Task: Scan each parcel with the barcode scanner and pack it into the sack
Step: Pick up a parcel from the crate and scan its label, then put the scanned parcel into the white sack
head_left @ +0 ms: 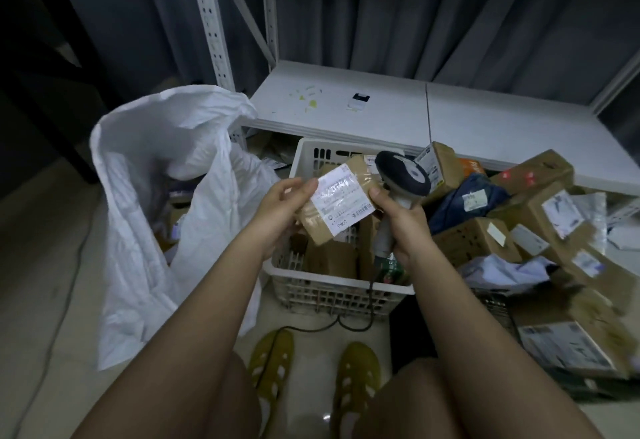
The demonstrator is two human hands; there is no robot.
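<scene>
Head view is looking down past two bare knees and a pair of olive clogs [353, 379] to the hands. Left hand [282, 211] is pinching a small cardboard parcel [341, 203] by its left edge, thumb over the white label and fingers underneath. Right hand [401, 217] is wrapping round the handle of the barcode scanner [403, 175], its thumb touching the parcel's right edge, so the parcel is being held between both hands, label up, above the white plastic crate [332, 286]. The scanner's dark round head is sitting just beyond the right-hand grip; where its window points I cannot tell. Its cable [332, 324] is trailing down from the grip to the floor.

By the look of it, the parcel is going to handle light and stiff: a taped box, small enough for one hand, with glossy tape that may be a bit slippery. Taking it by the short edges is keeping the barcode uncovered.

Left of the left-hand grip, the white sack [156, 196] is standing open on the pale tiled floor [41, 265], with parcels already inside. Right of the right-hand grip, a heap of boxes [519, 227] is spilling across the floor. Beyond both, a low white shelf board [450, 116] is sitting in a metal rack before a grey curtain [450, 16]; the room is dim.
</scene>
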